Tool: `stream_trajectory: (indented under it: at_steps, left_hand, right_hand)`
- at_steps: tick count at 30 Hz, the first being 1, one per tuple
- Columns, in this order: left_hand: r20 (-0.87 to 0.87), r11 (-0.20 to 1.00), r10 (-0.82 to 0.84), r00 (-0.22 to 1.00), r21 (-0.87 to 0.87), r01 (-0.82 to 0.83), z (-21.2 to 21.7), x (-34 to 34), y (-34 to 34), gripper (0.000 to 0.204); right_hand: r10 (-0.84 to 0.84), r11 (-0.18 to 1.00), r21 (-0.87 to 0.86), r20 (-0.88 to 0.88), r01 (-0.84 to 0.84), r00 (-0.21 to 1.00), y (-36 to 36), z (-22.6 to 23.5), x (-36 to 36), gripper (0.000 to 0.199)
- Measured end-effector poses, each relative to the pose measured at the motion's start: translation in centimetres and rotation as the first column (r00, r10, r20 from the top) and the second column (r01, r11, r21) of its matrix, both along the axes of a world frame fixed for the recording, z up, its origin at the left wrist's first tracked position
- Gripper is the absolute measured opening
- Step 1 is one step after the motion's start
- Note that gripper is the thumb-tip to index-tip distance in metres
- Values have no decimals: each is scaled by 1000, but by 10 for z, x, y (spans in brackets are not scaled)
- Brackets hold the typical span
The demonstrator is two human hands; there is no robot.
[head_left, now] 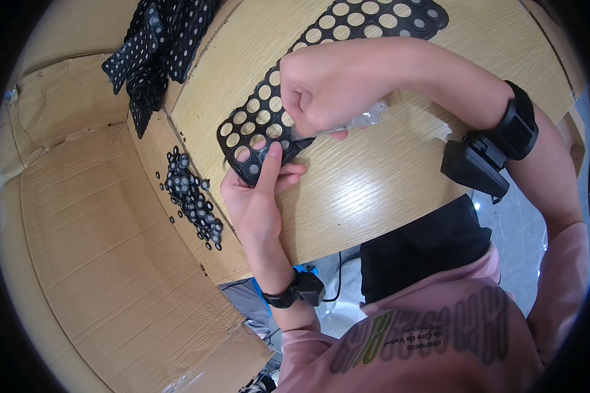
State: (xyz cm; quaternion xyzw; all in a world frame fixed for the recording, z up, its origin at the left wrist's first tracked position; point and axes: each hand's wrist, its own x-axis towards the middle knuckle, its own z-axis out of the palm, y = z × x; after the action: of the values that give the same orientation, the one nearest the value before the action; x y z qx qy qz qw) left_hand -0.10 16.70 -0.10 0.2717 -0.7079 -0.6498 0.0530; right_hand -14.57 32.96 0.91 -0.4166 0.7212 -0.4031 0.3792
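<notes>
A long black sheet (267, 105) with rows of round holes lies across the table, and a few grey-centred discs remain in its near and far ends. My left hand (255, 196) grips the near end, thumb on top and fingers beneath. My right hand (337, 85) is closed above the sheet around a slim tool (299, 135), whose tip meets the sheet close to my left thumb. Clear, crinkled plastic (368, 116) shows behind that fist. The tool's exact kind is hidden by my fingers.
A pile of small black rings with grey centres (193, 196) lies left of the table's edge. Farther back, several black perforated sheets (167, 39) are heaped. A large open cardboard box (105, 209) fills the left side. The wooden tabletop (360, 190) shines under the light.
</notes>
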Motion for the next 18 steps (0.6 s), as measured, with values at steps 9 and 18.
stream_trajectory:
  at_steps: [9,18]
  left_hand:
    - [-75,998,-51,996,-42,48,-1,1,9,19]
    - [-121,998,-35,992,-55,28,-1,-1,11,17]
  right_hand:
    - [16,997,-81,13,-14,1000,-1,-6,1,20]
    - [-10,988,-154,31,15,999,-1,-11,5,19]
